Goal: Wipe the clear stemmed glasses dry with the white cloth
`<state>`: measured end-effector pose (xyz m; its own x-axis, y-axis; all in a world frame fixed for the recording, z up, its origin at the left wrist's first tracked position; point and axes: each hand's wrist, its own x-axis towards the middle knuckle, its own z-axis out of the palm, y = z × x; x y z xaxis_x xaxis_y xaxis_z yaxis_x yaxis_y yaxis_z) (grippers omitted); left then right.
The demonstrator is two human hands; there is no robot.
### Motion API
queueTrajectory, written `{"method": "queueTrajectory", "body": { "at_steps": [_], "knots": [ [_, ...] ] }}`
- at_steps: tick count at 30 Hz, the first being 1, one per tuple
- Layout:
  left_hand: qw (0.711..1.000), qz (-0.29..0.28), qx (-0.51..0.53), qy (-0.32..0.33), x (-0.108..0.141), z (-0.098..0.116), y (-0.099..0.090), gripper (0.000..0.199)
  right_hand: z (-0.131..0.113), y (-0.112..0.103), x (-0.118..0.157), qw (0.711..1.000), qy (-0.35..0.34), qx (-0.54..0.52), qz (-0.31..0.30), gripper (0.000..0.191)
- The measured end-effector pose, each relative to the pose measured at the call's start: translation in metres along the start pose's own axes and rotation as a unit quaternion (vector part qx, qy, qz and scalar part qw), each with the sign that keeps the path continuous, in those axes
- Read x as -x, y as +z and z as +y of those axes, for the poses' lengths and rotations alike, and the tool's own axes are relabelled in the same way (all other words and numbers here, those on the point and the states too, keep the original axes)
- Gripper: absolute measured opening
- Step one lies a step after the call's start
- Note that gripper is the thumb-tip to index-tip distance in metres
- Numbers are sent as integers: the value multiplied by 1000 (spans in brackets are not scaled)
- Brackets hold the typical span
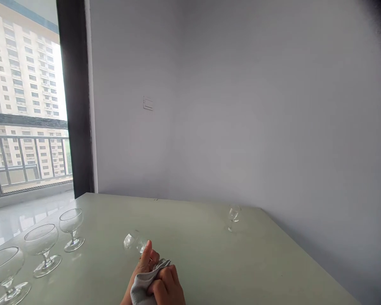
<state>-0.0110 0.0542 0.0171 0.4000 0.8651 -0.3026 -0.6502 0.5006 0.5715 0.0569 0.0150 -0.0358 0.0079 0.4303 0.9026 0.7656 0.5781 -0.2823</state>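
Note:
A clear stemmed glass is tilted over the table, its bowl pointing up and to the left. My left hand is wrapped round its stem end, thumb raised. Close against it on the right, my right hand has its fingers curled into a grey cloth. The cloth bunches between both hands and hides the foot of the glass.
At the left of the pale green table stand three upright stemmed glasses. A smaller glass stands near the back right. Walls border the table behind; a window is at left.

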Motion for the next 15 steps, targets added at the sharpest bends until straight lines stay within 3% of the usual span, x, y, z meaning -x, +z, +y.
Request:
{"method": "queueTrajectory", "body": {
  "at_steps": [4, 7, 11, 13, 15],
  "knots": [
    [1000, -16, 5, 16, 0, 14, 2, 56, 23, 9, 5, 988, -117, 97, -16, 19],
    [997, -6, -55, 55, 12, 20, 5, 50, 42, -8, 3, 975, -134, 124, -127, 10],
    [951, 66, -257, 160, 14, 19, 7, 52, 50, -60, -18, 953, -41, 80, -288, 7],
    [930, 95, -306, 179, 9, 15, 7, 52, 45, -82, -36, 949, 67, 24, -306, 11],
    [921, 94, -325, 192, 6, 9, 7, 49, 36, -91, -51, 947, 159, 2, -280, 10]
  ]
}}
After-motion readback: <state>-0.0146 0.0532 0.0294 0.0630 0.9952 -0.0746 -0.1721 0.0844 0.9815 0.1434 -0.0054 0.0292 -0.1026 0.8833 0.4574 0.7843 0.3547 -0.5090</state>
